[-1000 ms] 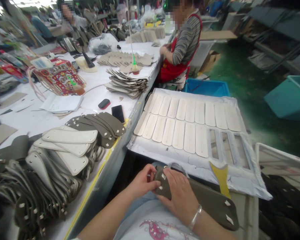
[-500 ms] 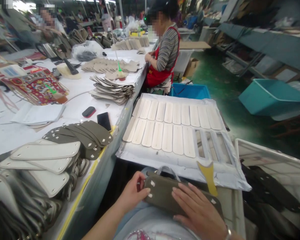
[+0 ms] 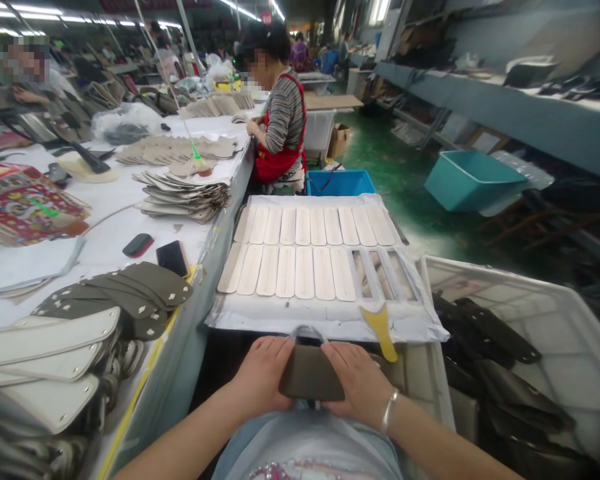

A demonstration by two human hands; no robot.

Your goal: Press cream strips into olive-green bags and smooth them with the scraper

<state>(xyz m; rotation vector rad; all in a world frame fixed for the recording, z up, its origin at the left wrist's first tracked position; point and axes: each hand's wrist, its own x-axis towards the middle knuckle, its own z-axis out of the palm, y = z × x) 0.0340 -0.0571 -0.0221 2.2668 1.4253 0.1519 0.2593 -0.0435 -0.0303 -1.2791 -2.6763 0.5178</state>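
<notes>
Head view. Taking bearings from the white-covered panel (image 3: pixel 275 320), which carries two rows of pale strips (image 3: pixel 304 272).

The olive-grey piece (image 3: pixel 312 375) is on my side of the panel, just short of its near edge and over my lap. I have it between both hands. My left hand (image 3: pixel 261 375) grips its left edge, fingers bent over towards the far end; my right hand (image 3: pixel 359 379) grips the opposite edge much the same way, silver bracelet (image 3: pixel 389 411) at the wrist. Thumbs hard to make out. Folded piece or flat one seen end-on: cannot tell. A clear loop (image 3: pixel 307 331) shows between the piece and the panel; unsure whether they join.

Yellow tool (image 3: pixel 380 330) lies across the panel's near edge, towards the right corner, apart from my fingers. Right of the panel: pale-walled crate (image 3: pixel 555 288) with dark pieces (image 3: pixel 497 328) in it. Left of the panel: the worktable (image 3: pixel 113 217), bearing white-faced pieces (image 3: pixel 50 339), olive flat pieces (image 3: pixel 153 280) and a phone (image 3: pixel 172 258). Beyond the panel: blue bin (image 3: pixel 340 181) and a co-worker's striped sleeve (image 3: pixel 283 117).

My judgement: the step in hand is a two-sided hold, squaring the piece in front of me. Moving on from this calls for even pressure from both sides, so that neither edge slips or twists.
</notes>
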